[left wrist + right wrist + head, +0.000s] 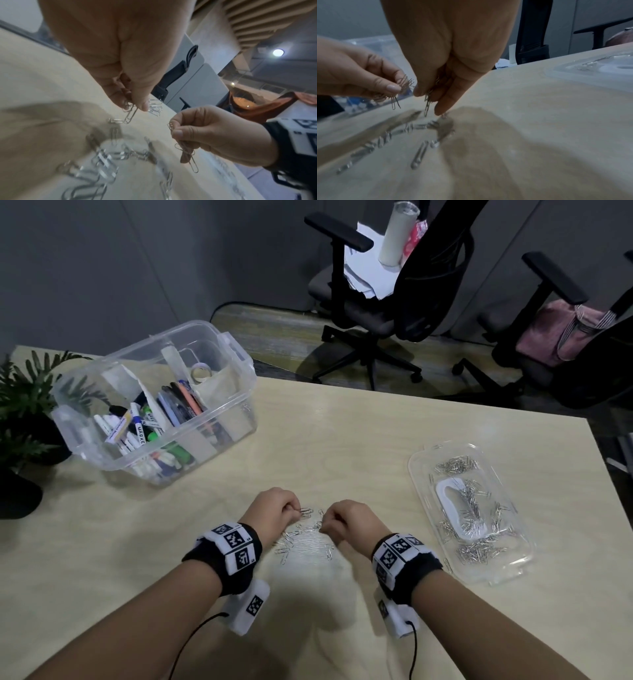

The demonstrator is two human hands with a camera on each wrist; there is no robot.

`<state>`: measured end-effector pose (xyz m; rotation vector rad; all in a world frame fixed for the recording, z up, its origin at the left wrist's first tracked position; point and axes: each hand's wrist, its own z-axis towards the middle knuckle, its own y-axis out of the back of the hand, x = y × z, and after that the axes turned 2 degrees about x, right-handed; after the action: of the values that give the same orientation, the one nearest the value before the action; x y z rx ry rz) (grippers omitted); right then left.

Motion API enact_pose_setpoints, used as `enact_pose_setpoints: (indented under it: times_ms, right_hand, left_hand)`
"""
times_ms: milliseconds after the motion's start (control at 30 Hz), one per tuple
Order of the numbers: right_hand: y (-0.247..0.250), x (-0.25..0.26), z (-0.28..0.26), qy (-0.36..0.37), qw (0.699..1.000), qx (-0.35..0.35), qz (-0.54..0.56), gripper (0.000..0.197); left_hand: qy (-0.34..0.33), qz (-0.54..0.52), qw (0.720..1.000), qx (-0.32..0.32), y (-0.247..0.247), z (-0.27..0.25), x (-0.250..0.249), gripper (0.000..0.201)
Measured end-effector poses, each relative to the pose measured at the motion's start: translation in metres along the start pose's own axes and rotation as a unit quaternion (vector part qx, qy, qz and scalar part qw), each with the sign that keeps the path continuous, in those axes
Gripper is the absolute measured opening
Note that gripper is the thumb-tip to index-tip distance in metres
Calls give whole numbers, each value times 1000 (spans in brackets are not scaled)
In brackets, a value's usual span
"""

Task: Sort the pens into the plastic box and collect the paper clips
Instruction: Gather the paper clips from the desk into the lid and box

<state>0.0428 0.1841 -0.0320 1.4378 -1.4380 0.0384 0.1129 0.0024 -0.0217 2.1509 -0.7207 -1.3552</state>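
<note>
Mostly paper clips (pixel 301 537) between hands (pixel 310 515).

We note a potted plant (pixel 24 405) at the desk's (pixel 342 419) far left edge; beyond it, two black office chairs (pixel 394 285), one bearing papers (pixel 370 268).

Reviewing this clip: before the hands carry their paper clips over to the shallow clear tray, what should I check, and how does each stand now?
1. Left hand pinches clips: ok.
2. Right hand pinches clips: ok.
3. Held clips secure: not ok, some dangle from the fingers.
4. Shallow clear tray open, on the right-hand side: ok.
5. Loose clips on table all gathered: not ok, many remain.
6. Pens in plastic box: ok, none seen on the table.
</note>
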Motion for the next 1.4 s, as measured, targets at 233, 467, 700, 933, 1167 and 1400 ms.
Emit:
enact_pose_setpoints:
  times_ms: [233,467,700,933,1167,1400]
  right_hand:
    - [47,56,-5,75,996,-56,15,17]
    - [103,154,35,169,973,-158,16,11]
    - [92,217,124,194,955,-213,-66,10]
    - [74,208,158,116,966,-186,-137,15]
    - [88,191,158,135,969,-203,-29,27]
    - [95,155,135,123,968,-218,-13,18]
  left_hand:
    - [-47,-67,994,-75,54,-19,-18,4]
    - [-87,-131,973,-167,127,-37,-36,5]
    - [-95,-180,946,-252,187,-33,-29,18]
    - [-93,-205,936,-270,208,-9,-12,22]
    - [-54,-153,948,-274,205,41,-7,8]
    - [-3,-23,974,-227,192,70,6,15]
